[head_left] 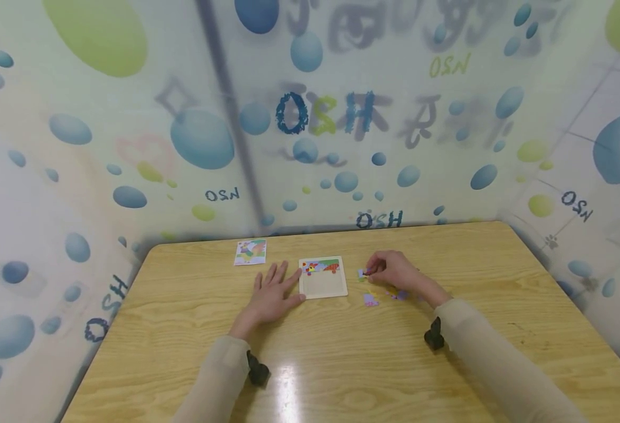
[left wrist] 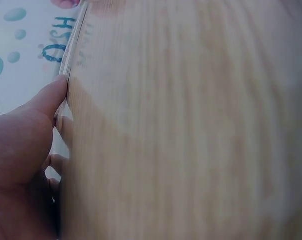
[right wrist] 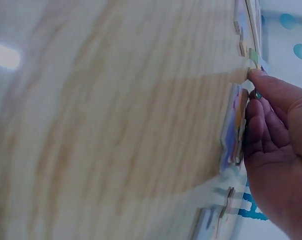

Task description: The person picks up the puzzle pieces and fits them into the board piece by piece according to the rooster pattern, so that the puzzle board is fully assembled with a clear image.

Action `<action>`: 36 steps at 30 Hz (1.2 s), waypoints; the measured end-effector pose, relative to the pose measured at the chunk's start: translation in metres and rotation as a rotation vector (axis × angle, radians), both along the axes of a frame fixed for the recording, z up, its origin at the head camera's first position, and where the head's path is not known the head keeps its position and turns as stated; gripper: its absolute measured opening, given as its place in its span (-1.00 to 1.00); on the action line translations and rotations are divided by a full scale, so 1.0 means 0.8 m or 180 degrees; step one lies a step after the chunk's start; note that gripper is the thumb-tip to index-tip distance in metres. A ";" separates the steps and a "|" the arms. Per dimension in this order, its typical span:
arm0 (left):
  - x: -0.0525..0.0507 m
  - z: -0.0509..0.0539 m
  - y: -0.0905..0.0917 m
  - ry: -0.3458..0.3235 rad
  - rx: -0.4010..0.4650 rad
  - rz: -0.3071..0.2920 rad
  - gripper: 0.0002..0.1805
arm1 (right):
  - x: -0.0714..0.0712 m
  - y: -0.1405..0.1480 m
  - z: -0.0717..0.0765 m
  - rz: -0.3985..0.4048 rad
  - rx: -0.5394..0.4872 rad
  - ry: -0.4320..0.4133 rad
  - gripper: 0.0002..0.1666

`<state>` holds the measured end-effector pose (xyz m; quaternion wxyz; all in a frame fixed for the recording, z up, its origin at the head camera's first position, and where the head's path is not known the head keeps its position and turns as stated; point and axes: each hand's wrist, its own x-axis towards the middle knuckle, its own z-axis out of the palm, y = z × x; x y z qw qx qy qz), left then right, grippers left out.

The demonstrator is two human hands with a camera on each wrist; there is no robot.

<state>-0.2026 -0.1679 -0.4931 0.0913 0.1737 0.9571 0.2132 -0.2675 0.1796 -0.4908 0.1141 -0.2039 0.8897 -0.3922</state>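
A shallow puzzle tray [head_left: 323, 288] lies on the table, its far part filled with joined pieces [head_left: 319, 267] showing a colourful picture. My left hand [head_left: 272, 298] rests flat with fingers spread, its thumb and index finger at the tray's left edge. To the right of the tray, my right hand [head_left: 396, 274] pinches a small puzzle piece [head_left: 362, 274] between thumb and fingers, low over the tabletop. Loose puzzle pieces lie nearby: a purple one [head_left: 370, 300] and several under and beside the right hand, among them a lilac-edged piece [right wrist: 230, 130] in the right wrist view.
A square picture card [head_left: 250, 252] lies at the back left of the wooden table [head_left: 183, 329]. Behind the table's far edge hangs a patterned curtain [head_left: 320, 194]. Dark wrist mounts [head_left: 258, 371] sit on both sleeves.
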 end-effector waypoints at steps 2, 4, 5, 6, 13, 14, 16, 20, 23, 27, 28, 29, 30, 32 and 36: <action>0.000 -0.001 0.000 0.0010 -0.0009 0.0005 -0.24 | 0.000 0.000 0.002 0.0029 -0.0021 -0.0015 -0.82; -0.001 -0.003 -0.001 0.0018 -0.0012 0.0010 -0.24 | 0.000 0.000 0.005 0.0051 -0.0036 -0.0026 -0.82; -0.001 -0.003 -0.001 0.0009 -0.0023 0.0015 -0.24 | 0.000 0.000 0.005 0.0048 -0.0043 -0.0027 -0.83; -0.001 -0.004 -0.001 0.0001 -0.0029 0.0018 -0.24 | 0.000 -0.001 0.006 0.0034 -0.0054 -0.0050 -0.83; 0.000 -0.002 -0.001 0.0014 0.0032 0.0018 -0.25 | -0.003 -0.014 0.010 -0.0055 -0.0164 -0.0173 -0.89; 0.000 -0.002 -0.001 0.0018 0.0034 0.0017 -0.25 | -0.004 -0.018 0.011 -0.0039 -0.0199 -0.0152 -0.89; 0.000 -0.003 -0.001 0.0010 0.0023 0.0018 -0.25 | -0.006 -0.025 0.010 0.0003 -0.0279 -0.0110 -0.89; -0.001 -0.004 -0.001 0.0005 0.0006 0.0008 -0.24 | -0.006 -0.043 0.012 0.0099 -0.0420 -0.0018 -0.89; -0.001 -0.004 -0.001 -0.0003 -0.0002 0.0014 -0.24 | -0.004 -0.060 0.016 0.0123 -0.0483 -0.0007 -0.88; -0.001 -0.002 -0.001 -0.0007 -0.0005 0.0025 -0.24 | -0.004 -0.082 0.016 0.0171 -0.0513 -0.0044 -0.88; 0.000 -0.002 0.000 -0.0006 -0.0014 0.0028 -0.24 | -0.004 -0.087 0.015 0.0183 -0.0510 -0.0063 -0.88; 0.000 -0.002 0.000 -0.0006 -0.0022 0.0031 -0.24 | -0.004 -0.092 0.014 0.0192 -0.0511 -0.0088 -0.88; 0.000 -0.001 0.000 -0.0001 -0.0028 0.0033 -0.24 | -0.004 -0.097 0.013 0.0199 -0.0509 -0.0118 -0.89; -0.001 -0.002 0.000 0.0009 -0.0031 0.0042 -0.25 | -0.004 -0.106 0.010 0.0211 -0.0511 -0.0140 -0.89; 0.001 -0.002 0.000 0.0025 -0.0045 0.0053 -0.25 | -0.004 -0.125 0.003 0.0224 -0.0542 -0.0084 -0.89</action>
